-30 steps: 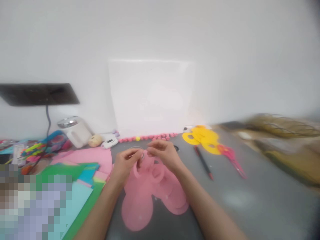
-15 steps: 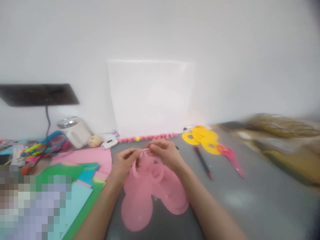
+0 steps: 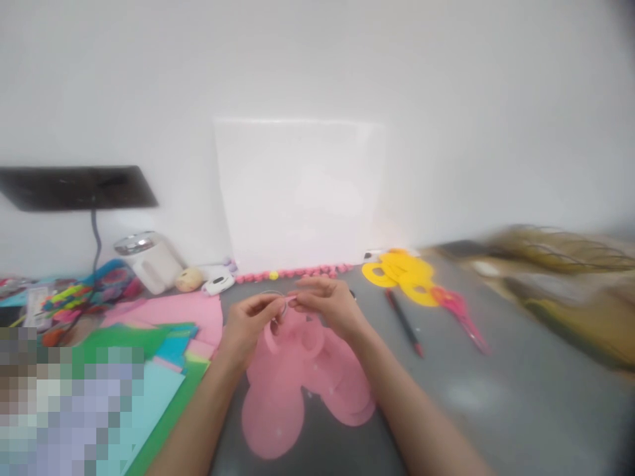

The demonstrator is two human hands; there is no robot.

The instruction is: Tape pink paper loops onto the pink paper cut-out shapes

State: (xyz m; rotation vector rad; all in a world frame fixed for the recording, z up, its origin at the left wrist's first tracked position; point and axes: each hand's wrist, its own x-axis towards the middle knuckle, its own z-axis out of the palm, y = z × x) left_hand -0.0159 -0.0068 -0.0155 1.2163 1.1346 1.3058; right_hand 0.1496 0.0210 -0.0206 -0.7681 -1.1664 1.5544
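Note:
Several pink paper cutouts (image 3: 272, 420) with rounded ends and ring-shaped tops lie on the grey table beneath my hands. My left hand (image 3: 251, 324) pinches a thin wire-like ring (image 3: 284, 305) near the top of the cutouts. Close by on the right, my right hand (image 3: 330, 304) has its thumb and fingers pressed together at the ring; what lies between them is too small to make out.
Yellow cutouts (image 3: 401, 268), a dark pen (image 3: 404, 324) and pink scissors (image 3: 461, 317) lie at right. Coloured sheets (image 3: 124, 337) cover the left. A white board (image 3: 302, 192) leans on the wall behind pink beads (image 3: 307, 272).
The fingers of my right hand have shifted slightly at the ring. My left hand and the pink cutouts are nearly where they were.

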